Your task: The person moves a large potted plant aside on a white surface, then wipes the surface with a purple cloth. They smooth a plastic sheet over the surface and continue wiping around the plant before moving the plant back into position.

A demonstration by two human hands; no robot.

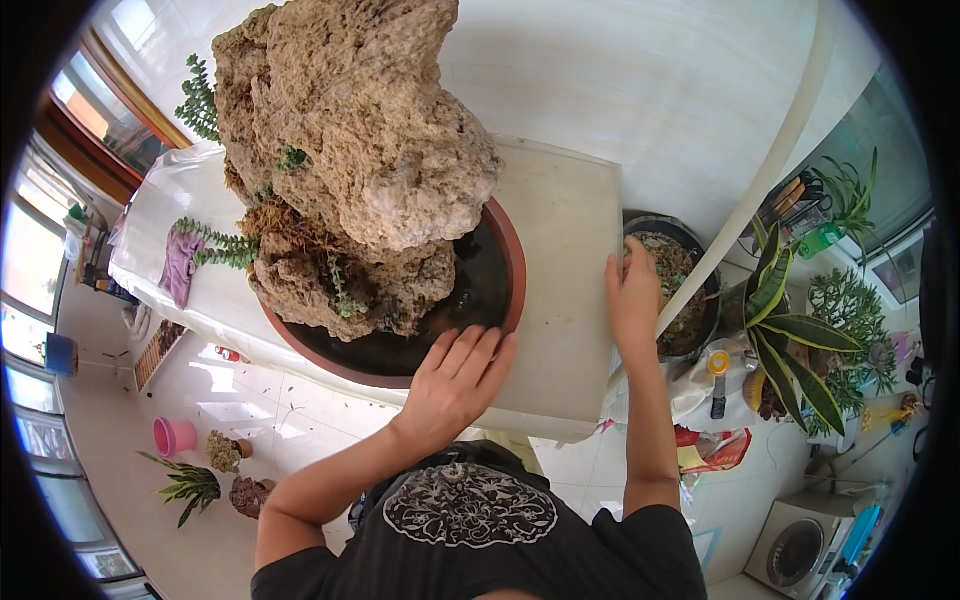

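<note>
A tall, rough tan rock (340, 130) with small green plants growing on it stands in a shallow, round, reddish-brown dish (510, 260) holding dark water. My left hand (455, 380) lies flat, fingers spread, on the dish's near rim. My right hand (632, 290) rests on the right edge of the white table (560, 220), fingertips over a black pot (690, 290) filled with soil and bits of plant. Neither hand holds anything.
A purple cloth (180, 262) lies at the table's left end. To the right stand a striped-leaf plant (790, 330), other potted plants and a yellow-capped tool (718, 375). A pink pot (172, 436) and small plants sit on the tiled floor at left. A washing machine (800, 552) is lower right.
</note>
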